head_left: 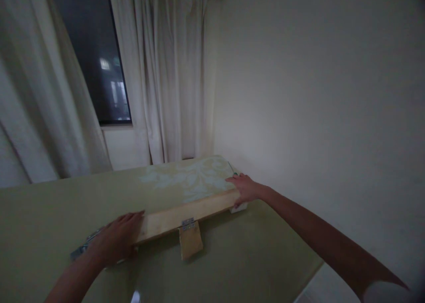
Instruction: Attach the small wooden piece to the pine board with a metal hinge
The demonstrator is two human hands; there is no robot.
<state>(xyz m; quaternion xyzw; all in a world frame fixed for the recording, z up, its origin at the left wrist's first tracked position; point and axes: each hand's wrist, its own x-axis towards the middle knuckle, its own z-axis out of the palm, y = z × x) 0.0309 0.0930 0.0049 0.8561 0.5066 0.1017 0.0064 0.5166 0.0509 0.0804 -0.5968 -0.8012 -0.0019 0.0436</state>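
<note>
A long pale wooden board [179, 215] lies slantwise across the greenish tabletop. My left hand [119, 237] is closed over its left end, fingers along the far edge. At the right end my right hand [245, 188] grips the board between thumb and fingers. A metal hinge [187, 223] joins the board's near edge to a small wooden piece [191, 244] that points toward me. Under the right end shows a whitish block [239, 207]. Just beyond my right fingers is a thin tool with a green handle [235, 174], its shaft pointing away.
Dark metallic items [79, 250] lie left of my left hand, partly hidden by it. A small shiny white thing [135, 297] shows at the bottom edge. The patterned tabletop [66, 205] meets a pale wall [318, 95] on the right. Curtains [179, 72] and a dark window [99, 64] stand behind.
</note>
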